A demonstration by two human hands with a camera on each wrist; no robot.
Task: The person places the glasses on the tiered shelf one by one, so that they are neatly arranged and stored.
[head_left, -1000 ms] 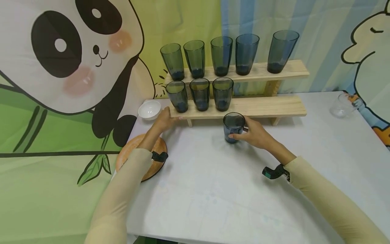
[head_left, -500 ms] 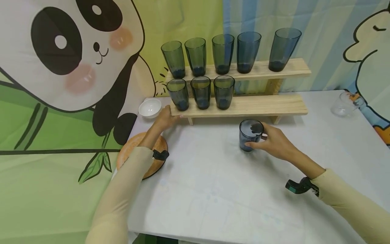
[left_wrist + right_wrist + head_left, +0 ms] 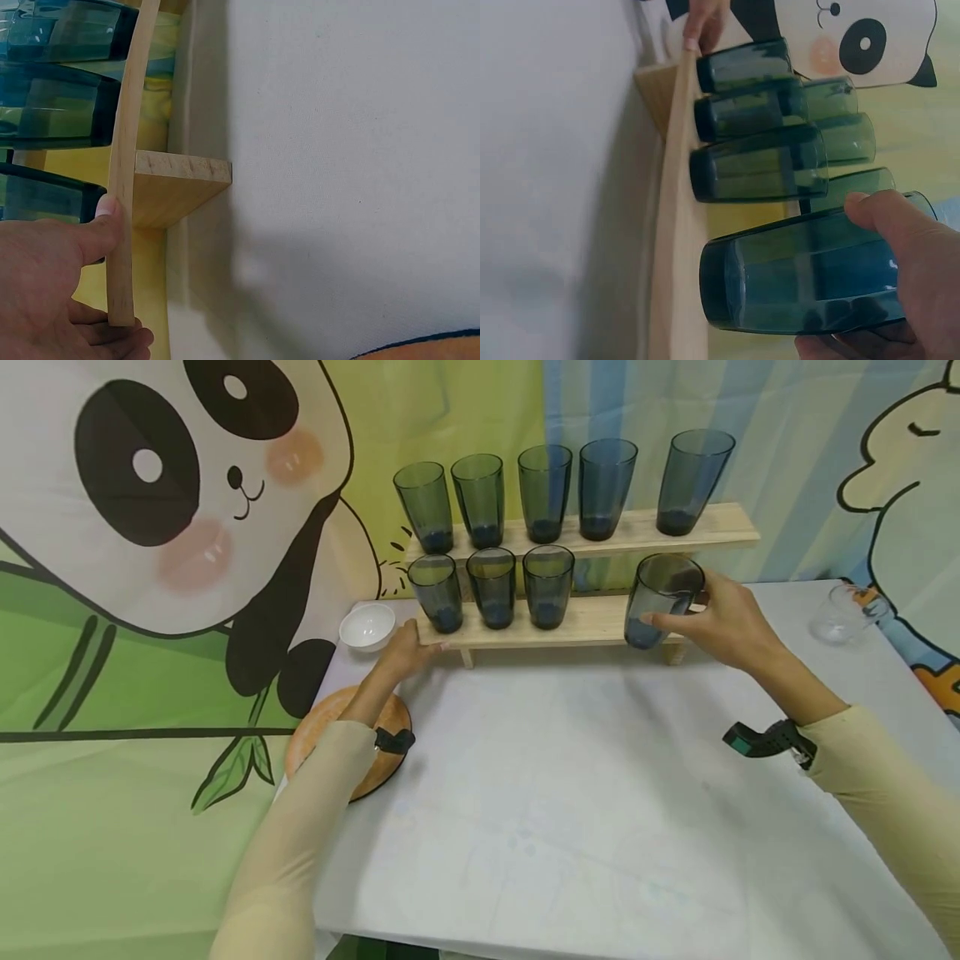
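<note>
A dark blue tinted drinking glass (image 3: 660, 602) is held in my right hand (image 3: 738, 622), thumb on one side and fingers round the other. It leans slightly at the right part of the lower board (image 3: 592, 628) of a two-tier wooden rack. In the right wrist view, the base of the glass (image 3: 802, 274) is close to the board; I cannot tell whether they touch. My left hand (image 3: 405, 656) grips the rack's lower left end. In the left wrist view its thumb presses the upper face and its fingers curl beneath the board (image 3: 122, 247).
Matching glasses stand in a row on the upper board (image 3: 637, 527), and three on the lower board's left half. A white bowl (image 3: 367, 627) and a round wooden plate (image 3: 393, 718) lie at the left. A clear glass vessel (image 3: 836, 618) stands far right on the white table (image 3: 555, 827).
My right hand has carried the glass rightward, then up and forward, from before the rack to the right part of its lower board. My left hand stays on the rack's end.
</note>
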